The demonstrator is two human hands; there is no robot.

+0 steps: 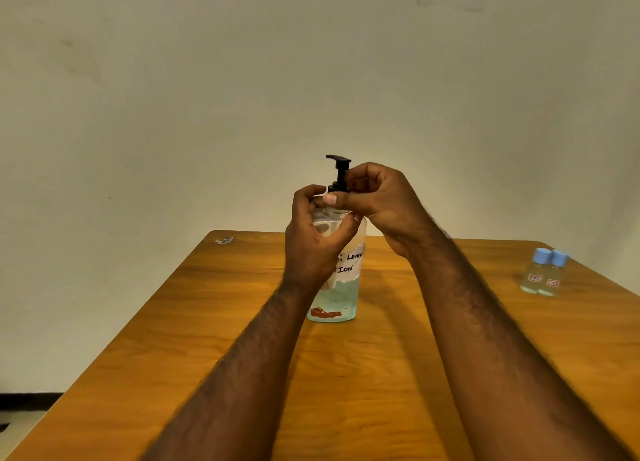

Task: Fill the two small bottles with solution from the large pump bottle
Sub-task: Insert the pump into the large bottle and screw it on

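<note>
We are holding the pump bottle (337, 301) with both hands as it is standing upright near the middle of the wooden table (381, 374). Our left hand (311, 242) is wrapping round the bottle's clear shoulder, fingers curling behind it and thumb coming across the front. Our right hand (377, 204) is closing its thumb and fingertips on the black collar (337, 187) just under the pump head (339, 162). Our own fingers are covering that spot, so the grip seems to be on the collar rather than the stem. The spout is pointing left. A white handwritten label (349, 263) is showing partly past our left wrist, and bluish liquid is sitting in the lower part of the bottle.

The two small bottles (543, 275) are standing side by side and touching at the table's right edge, well apart from the pump bottle, each wearing a blue cap (541, 255). A small scrap (224, 241) is lying near the far left corner.
</note>
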